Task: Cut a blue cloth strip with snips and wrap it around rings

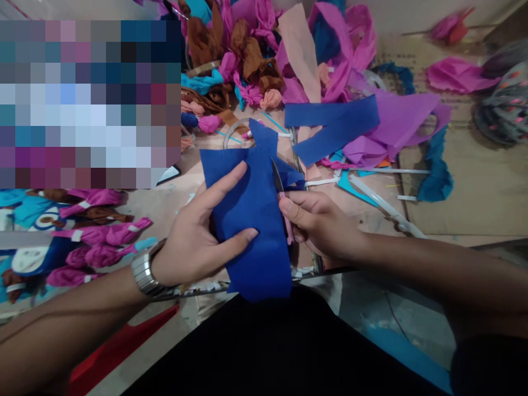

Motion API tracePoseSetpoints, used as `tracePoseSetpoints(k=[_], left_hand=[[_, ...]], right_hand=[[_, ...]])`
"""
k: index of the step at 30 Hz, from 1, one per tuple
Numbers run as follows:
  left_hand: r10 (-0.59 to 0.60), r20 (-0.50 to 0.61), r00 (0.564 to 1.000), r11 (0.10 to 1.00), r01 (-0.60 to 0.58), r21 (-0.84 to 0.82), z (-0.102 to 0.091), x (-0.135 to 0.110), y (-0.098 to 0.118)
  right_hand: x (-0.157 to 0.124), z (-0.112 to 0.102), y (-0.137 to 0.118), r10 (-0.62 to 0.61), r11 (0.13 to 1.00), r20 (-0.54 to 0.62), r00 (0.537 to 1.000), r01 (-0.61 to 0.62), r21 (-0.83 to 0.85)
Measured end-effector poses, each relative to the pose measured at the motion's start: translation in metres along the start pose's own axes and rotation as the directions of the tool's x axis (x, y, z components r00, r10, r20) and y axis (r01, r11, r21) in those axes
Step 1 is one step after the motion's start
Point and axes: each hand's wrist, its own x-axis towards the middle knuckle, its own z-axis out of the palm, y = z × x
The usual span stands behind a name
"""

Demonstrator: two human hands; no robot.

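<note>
My left hand [198,231] grips a piece of dark blue fabric [251,220], its thumb and index finger on top and the other fingers hidden behind. The piece hangs over the table's front edge toward my lap. My right hand [317,220] is closed on pink-handled scissors [287,220]. Their dark blade rests along the fabric's right side, near a narrow cut strip [289,173]. Whether the blades are apart I cannot tell. Beyond my right hand lies a notched dark blue fabric piece [334,124].
Pink, brown and light blue fabric bundles [251,49] are heaped at the back. Tied pink bundles [99,234] lie at the left. Purple fabric [408,118], white strips [375,201] and cardboard [474,187] are at the right. The upper left is pixelated.
</note>
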Motion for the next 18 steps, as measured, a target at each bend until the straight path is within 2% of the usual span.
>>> tracePoseSetpoints(k=[11, 18], left_hand=[[0.046, -0.027, 0.999, 0.999, -0.046, -0.006, -0.0026, 0.0006, -0.0014], [0.034, -0.040, 0.999, 0.999, -0.033, 0.018, -0.0048, 0.0015, -0.0022]], right_hand=[[0.0008, -0.0025, 0.0048, -0.037, 0.999, -0.004, 0.999, 0.037, -0.026], [0.0007, -0.0028, 0.0054, -0.027, 0.999, 0.013, 1.000, 0.028, -0.031]])
